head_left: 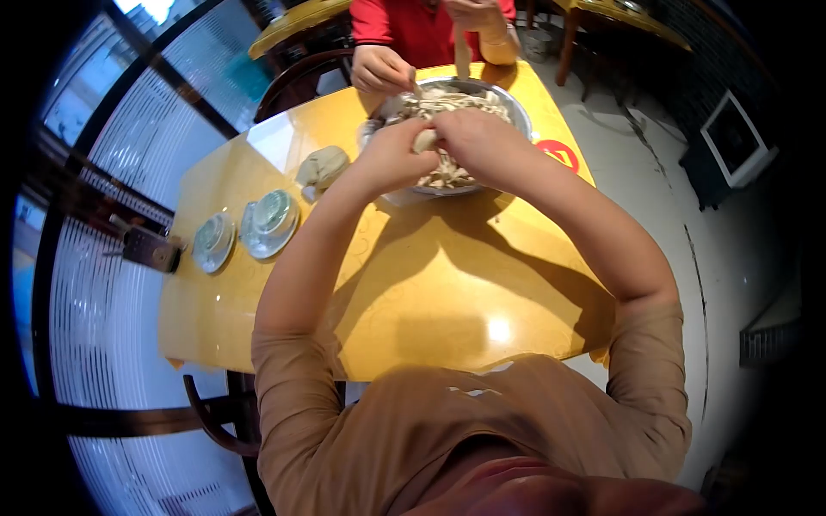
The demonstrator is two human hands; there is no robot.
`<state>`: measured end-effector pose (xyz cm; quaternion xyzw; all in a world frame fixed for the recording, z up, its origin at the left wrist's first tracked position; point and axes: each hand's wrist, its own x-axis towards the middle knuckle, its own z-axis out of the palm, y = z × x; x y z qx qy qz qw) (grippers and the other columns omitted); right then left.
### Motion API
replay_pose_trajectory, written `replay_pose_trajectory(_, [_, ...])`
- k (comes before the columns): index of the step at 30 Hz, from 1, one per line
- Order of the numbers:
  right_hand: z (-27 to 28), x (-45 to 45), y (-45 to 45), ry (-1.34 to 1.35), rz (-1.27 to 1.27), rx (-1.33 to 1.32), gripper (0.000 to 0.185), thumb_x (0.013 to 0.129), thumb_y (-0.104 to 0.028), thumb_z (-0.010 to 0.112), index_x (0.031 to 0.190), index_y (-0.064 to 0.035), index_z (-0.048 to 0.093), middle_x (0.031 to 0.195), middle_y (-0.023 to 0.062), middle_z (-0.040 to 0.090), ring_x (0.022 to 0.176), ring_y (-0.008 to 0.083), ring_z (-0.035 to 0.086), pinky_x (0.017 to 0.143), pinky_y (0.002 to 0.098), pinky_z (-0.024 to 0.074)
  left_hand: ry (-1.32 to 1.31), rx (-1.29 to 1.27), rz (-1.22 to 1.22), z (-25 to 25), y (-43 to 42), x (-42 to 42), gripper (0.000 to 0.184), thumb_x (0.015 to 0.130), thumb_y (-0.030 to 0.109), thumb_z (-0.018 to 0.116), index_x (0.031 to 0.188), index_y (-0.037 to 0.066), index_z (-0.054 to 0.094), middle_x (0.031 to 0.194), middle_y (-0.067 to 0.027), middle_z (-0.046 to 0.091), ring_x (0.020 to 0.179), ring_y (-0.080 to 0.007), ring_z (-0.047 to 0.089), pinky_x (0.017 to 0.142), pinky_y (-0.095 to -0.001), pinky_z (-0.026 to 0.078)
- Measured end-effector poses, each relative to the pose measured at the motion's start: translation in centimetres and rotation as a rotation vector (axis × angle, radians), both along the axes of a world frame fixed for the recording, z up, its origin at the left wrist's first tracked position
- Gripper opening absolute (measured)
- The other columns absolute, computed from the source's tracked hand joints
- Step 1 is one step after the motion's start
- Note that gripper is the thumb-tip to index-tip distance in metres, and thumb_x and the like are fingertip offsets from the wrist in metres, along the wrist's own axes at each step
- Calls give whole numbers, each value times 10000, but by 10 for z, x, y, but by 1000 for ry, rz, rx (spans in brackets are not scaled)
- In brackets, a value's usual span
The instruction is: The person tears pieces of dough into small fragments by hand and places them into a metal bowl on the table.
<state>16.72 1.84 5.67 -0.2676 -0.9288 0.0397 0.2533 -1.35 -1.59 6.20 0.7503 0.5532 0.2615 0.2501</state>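
A large metal bowl [522, 116] at the far end of the yellow table holds a heap of pale torn strips that look like oyster mushrooms [449, 175]. Above its near side, my left hand [394, 156] and my right hand [478, 144] meet with fingers closed. Between them is a whitish mushroom piece [425, 140], pinched from both sides. My fingers and wrists hide part of the heap and the bowl's near rim.
Across the yellow table [413, 292], a person in a red shirt [409, 39] has one hand [381, 69] at the bowl's far rim. A tied plastic bag [323, 167] and wrapped dish sets [274, 212] lie left. A red round sticker [557, 155] is right of the bowl.
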Motion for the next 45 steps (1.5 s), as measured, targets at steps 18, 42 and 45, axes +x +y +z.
replay_pose_trajectory(18, [1,14,0,-69,222,-695,161,920,-159,543,896,1,551,721,73,593,634,155,553,622,280,461,883,947,-164,-12,-27,0,93,732,199,569,726,106,577,639,-35,533,593,-192,566,630,-351,398])
replay_pose_trajectory(42, [-20,-11,-14,160,56,-484,225,964,-91,462,1174,-23,503,808,96,573,735,153,557,672,285,453,322,297,48,2,-50,-9,243,751,229,645,745,-14,656,719,-187,646,678,-335,644,573,-431,496])
replay_pose_trajectory(45, [-18,-17,-14,78,154,-190,220,940,-53,466,1146,-7,528,862,144,598,773,249,585,709,329,459,354,227,63,2,-56,-15,244,754,259,625,645,44,662,603,-134,625,583,-303,618,523,-417,486])
